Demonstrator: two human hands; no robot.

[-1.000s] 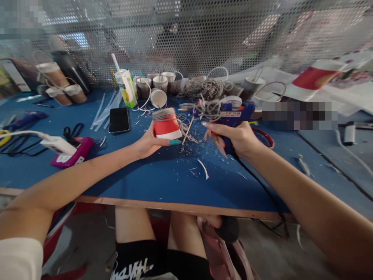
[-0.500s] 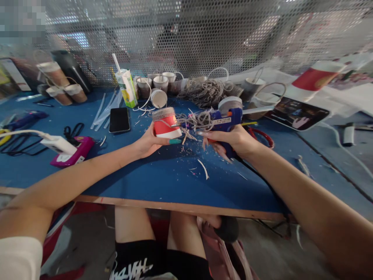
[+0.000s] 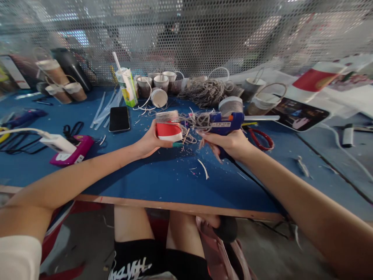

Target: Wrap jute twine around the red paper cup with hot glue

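My left hand (image 3: pixel 153 140) is wrapped round a red and white paper cup (image 3: pixel 169 131), tilted slightly, with grey cord wound about its upper part. In my right hand (image 3: pixel 227 143) is a blue hot glue gun (image 3: pixel 225 122), its nozzle toward the cup and a long pale glue stick (image 3: pixel 262 118) jutting from its back. Loose grey cord (image 3: pixel 201 119) lies in a tangle between cup and gun and partly hides the nozzle. Whether the nozzle touches the cup I cannot tell. A cord-wrapped cup (image 3: pixel 231 105) stands just behind the gun.
Along the back stand several cord-wrapped cups (image 3: pixel 161 82), a heap of cord (image 3: pixel 205 92) and a drink carton (image 3: pixel 127 87). A phone (image 3: pixel 119 119) and a purple power strip (image 3: pixel 72 149) lie on the left. To the right are a red ring (image 3: pixel 264 140) and a tablet (image 3: pixel 300 112).
The cup in my left hand has shifted slightly right and down and turned a little. The glue gun has tipped, so its glue stick now lies nearly level.
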